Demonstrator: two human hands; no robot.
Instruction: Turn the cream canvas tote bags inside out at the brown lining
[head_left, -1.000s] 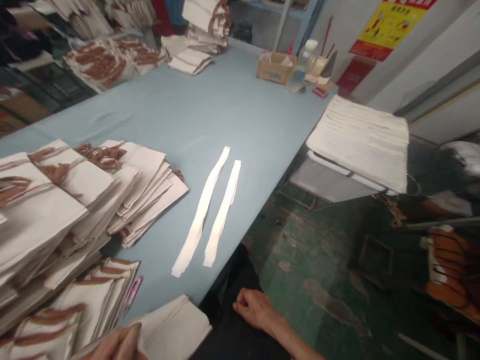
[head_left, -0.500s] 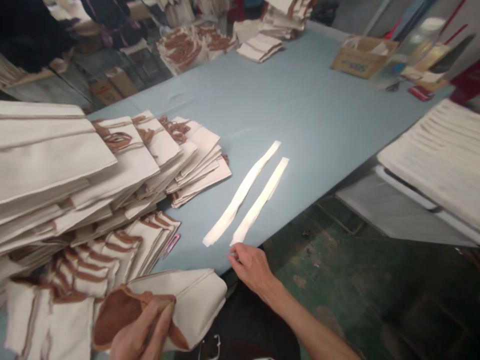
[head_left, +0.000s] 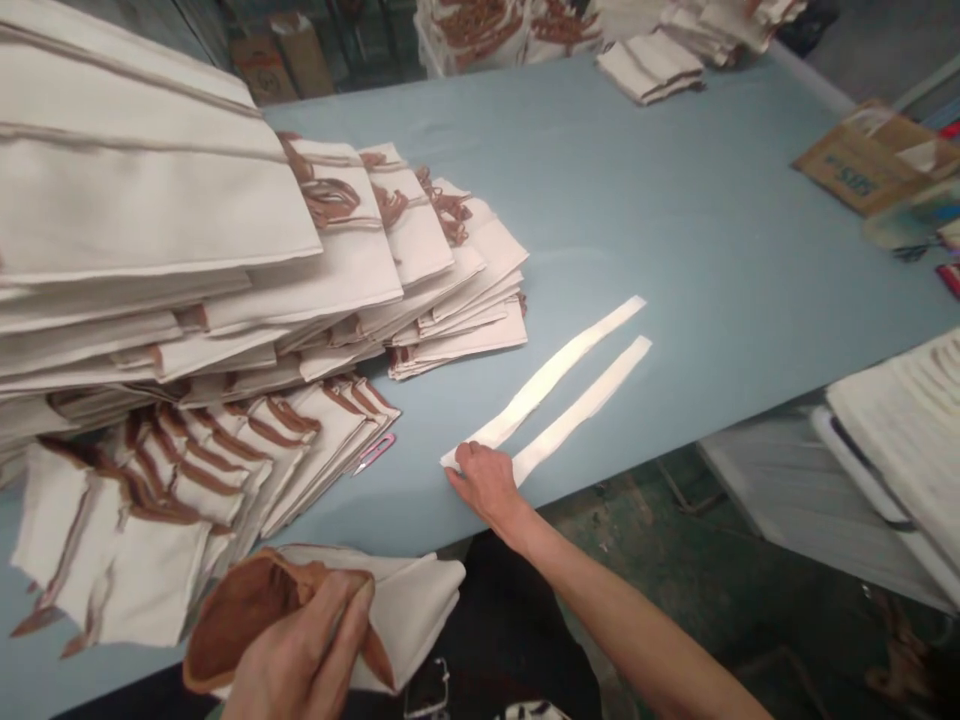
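Note:
My left hand (head_left: 304,645) is closed on the brown edge of a cream cloth bag (head_left: 416,615), whose mouth gapes and shows a brown inside. The bag is held at the table's near edge, over my lap. Two rows of white strips (head_left: 551,378) lie slantwise on the table, side by side. At the near end of the left row is my right hand (head_left: 487,485), fingers curled and pinched on the strip end. The right row, a second white strip pile (head_left: 589,405), runs just beside that hand. What lies under the fingertips is partly hidden.
Tall piles of cream bags (head_left: 300,285) with brown ties fill the table's left side. Smaller brown-trimmed pieces (head_left: 169,560) fan out in front. Pink thread snips (head_left: 373,453) lie beside them. A cardboard box (head_left: 862,165) stands at the far right, over the blue-grey tabletop (head_left: 675,210).
My right hand has moved from the near end of the right strip row to that of the left row. The view has swung left and down. My left hand still holds the bag.

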